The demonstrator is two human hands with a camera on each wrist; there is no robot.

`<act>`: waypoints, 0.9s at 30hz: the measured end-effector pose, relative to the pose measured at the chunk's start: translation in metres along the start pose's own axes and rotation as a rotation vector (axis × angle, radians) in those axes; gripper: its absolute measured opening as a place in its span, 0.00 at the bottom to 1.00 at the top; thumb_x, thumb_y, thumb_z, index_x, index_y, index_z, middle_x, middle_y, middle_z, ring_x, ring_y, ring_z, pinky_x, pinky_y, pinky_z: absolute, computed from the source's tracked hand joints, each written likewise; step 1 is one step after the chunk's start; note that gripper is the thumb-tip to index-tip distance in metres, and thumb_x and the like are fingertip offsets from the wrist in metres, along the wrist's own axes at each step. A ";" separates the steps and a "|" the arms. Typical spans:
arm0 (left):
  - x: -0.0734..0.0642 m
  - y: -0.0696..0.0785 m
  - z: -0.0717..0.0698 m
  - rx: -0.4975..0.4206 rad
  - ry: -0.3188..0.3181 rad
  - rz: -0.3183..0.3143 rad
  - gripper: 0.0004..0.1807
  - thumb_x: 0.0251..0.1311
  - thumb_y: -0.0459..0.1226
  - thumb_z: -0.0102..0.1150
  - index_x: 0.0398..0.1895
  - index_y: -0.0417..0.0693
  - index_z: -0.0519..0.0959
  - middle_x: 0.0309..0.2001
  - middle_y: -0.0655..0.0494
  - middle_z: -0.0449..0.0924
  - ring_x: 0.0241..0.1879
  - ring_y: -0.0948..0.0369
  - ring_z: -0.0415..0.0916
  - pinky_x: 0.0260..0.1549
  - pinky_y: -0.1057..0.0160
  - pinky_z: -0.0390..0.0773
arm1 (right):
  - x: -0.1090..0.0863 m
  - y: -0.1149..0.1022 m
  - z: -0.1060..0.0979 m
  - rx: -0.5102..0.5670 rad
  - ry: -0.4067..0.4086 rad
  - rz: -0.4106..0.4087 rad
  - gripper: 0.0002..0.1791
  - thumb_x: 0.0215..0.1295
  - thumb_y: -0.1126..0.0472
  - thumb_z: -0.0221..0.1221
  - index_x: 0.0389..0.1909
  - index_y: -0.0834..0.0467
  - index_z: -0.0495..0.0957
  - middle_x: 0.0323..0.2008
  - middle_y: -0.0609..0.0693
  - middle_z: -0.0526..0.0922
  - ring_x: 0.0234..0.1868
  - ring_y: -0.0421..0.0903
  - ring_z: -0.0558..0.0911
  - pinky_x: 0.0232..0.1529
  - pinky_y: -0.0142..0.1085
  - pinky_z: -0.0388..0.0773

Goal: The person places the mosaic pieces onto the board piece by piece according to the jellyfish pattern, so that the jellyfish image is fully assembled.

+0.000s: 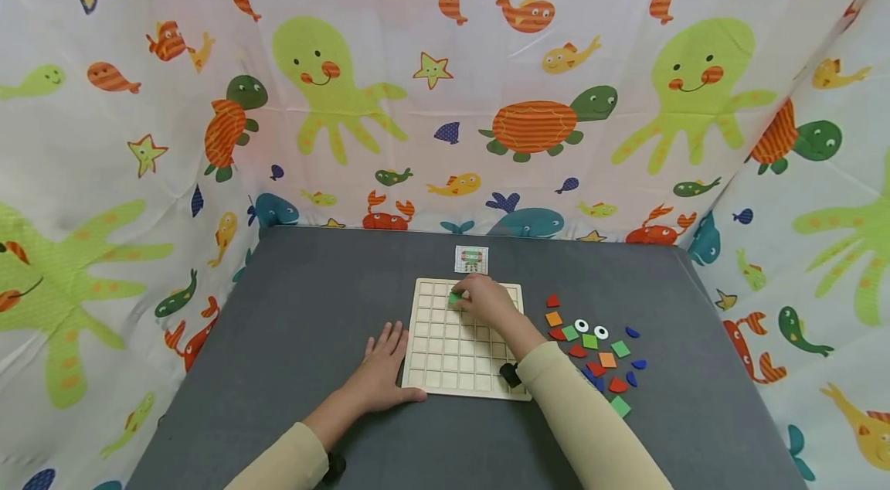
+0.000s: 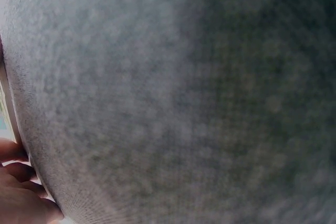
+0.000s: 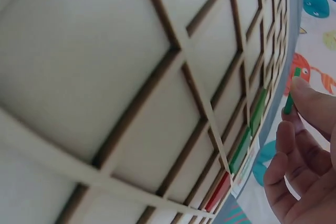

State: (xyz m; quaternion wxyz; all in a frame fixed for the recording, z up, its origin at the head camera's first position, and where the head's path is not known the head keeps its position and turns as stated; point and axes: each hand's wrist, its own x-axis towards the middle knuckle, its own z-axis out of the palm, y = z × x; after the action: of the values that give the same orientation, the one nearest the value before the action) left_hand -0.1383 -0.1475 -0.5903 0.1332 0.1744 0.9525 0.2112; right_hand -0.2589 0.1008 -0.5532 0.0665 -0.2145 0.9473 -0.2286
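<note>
Now right hand [image 1: 488,301] pinches green piece [image 3: 289,103] over far side of grid board [image 1: 445,363], maybe for careful aim. Left hand [image 1: 381,372] rests wide by board's edge, maybe so board won't slide.

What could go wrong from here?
The thin green piece, pinched in the right hand, might slip and drop askew onto the board. The right sleeve, close beside loose pieces, could scatter them. The left hand, at the board's edge, might nudge it.
</note>
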 end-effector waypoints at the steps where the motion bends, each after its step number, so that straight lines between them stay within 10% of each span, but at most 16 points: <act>1: 0.000 0.000 0.000 0.000 0.002 0.002 0.67 0.49 0.70 0.66 0.80 0.36 0.50 0.81 0.39 0.41 0.81 0.42 0.35 0.73 0.33 0.45 | 0.001 0.000 0.002 -0.008 -0.009 0.010 0.15 0.65 0.56 0.68 0.52 0.52 0.86 0.50 0.50 0.85 0.48 0.49 0.85 0.48 0.45 0.82; 17: 0.000 0.000 0.001 -0.002 -0.011 0.006 0.67 0.49 0.69 0.68 0.79 0.35 0.51 0.81 0.39 0.42 0.81 0.41 0.36 0.73 0.33 0.45 | 0.007 -0.010 0.007 -0.072 -0.062 0.063 0.18 0.66 0.56 0.68 0.56 0.52 0.84 0.49 0.49 0.84 0.53 0.51 0.82 0.62 0.59 0.72; 27: 0.000 0.001 0.000 -0.016 -0.006 -0.005 0.66 0.50 0.68 0.68 0.80 0.35 0.51 0.81 0.38 0.41 0.81 0.41 0.35 0.73 0.33 0.44 | -0.021 -0.003 -0.009 0.063 0.042 0.048 0.18 0.65 0.58 0.68 0.56 0.53 0.84 0.49 0.48 0.85 0.45 0.48 0.84 0.43 0.44 0.82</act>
State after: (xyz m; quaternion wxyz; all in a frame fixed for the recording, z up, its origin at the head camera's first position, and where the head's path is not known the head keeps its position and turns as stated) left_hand -0.1380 -0.1466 -0.5896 0.1378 0.1716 0.9508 0.2179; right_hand -0.2412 0.1110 -0.5435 0.0586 -0.1845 0.9456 -0.2613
